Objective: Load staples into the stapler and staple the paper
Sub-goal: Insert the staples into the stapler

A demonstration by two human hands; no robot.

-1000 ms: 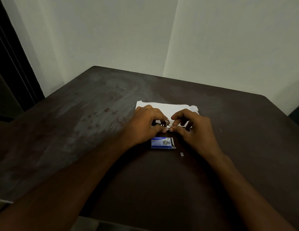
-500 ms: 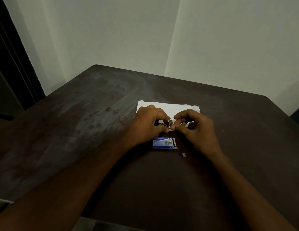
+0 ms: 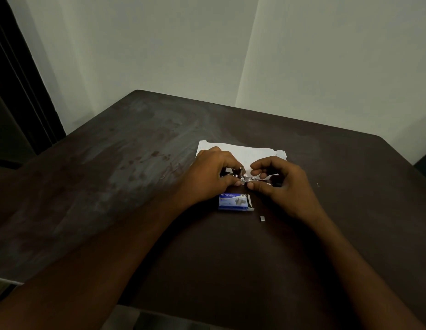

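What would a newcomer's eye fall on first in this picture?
The left hand and right hand meet at the middle of the dark table, both pinching a small metal stapler over a white paper. Nearer the person lies a blue Kangaro staple box, with a small loose staple piece on the table to its right.

I count one left hand [image 3: 212, 172], one right hand [image 3: 286, 186]; one stapler [image 3: 251, 179]; one staple box [image 3: 233, 201]; one paper [image 3: 252, 152]; one loose staple bit [image 3: 262, 218].
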